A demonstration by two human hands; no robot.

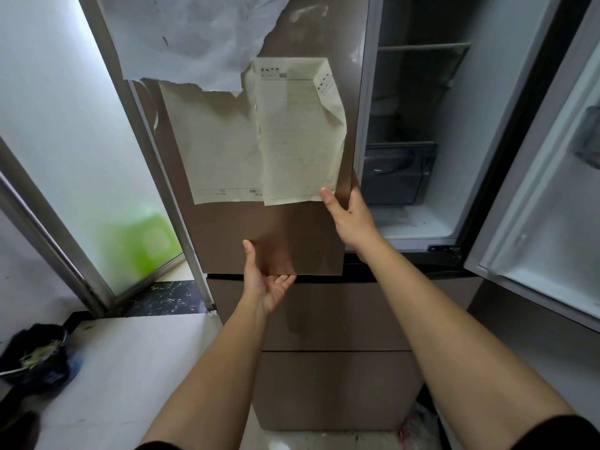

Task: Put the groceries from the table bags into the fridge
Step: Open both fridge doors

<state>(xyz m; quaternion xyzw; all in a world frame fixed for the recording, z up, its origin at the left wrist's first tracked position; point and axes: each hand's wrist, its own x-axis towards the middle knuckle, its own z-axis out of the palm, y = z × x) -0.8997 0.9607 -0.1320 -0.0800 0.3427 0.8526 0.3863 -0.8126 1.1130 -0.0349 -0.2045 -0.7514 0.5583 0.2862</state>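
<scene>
L fridge door (276, 235) is gripped at its edge by R hand (349, 219). L hand (268, 280) is held open under door's bottom; R-side compartment (418, 131) is left open.

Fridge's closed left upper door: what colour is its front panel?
Glossy bronze-brown front panel, partly covered by yellowed paper sheets; head view.

Print on paper (302, 131) illegible

You see soft daylight coming through the frosted pane (65, 131) on the left, bright enough to wash it pale. The open fridge (418, 125) interior stays dim and grey. A faint glare streaks the brown door (292, 228), and your left hand (266, 284) throws a soft shadow on it. Straight edges bow toward the frame's borders. The dark bag (35, 355) at lower left looks blurred.
</scene>
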